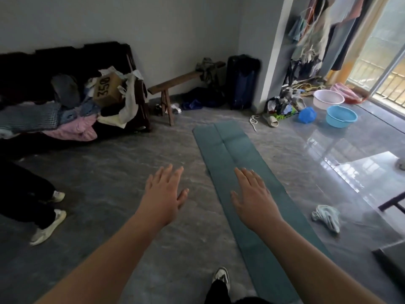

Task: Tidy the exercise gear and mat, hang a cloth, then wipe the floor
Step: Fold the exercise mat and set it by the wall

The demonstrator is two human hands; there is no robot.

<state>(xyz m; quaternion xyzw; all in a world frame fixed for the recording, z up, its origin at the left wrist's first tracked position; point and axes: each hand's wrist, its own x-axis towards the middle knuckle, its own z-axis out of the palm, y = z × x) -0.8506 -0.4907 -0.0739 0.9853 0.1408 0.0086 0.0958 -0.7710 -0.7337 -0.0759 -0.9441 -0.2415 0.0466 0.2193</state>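
Observation:
A long teal exercise mat (228, 150), folded lengthwise, lies flat on the grey floor and runs from near my feet toward the far wall. My left hand (164, 194) is stretched out over bare floor left of the mat, fingers apart and empty. My right hand (252, 194) hovers over the mat's left half, fingers spread, holding nothing. A crumpled pale cloth (326, 217) lies on the floor to the right of the mat.
Another person's legs in white shoes (49, 227) stand at left. A dark sofa (65, 99) piled with clothes, a wooden bench (175, 84) and a suitcase (241, 82) line the back wall. Basins (340, 116) and hanging clothes (317, 34) are by the balcony door.

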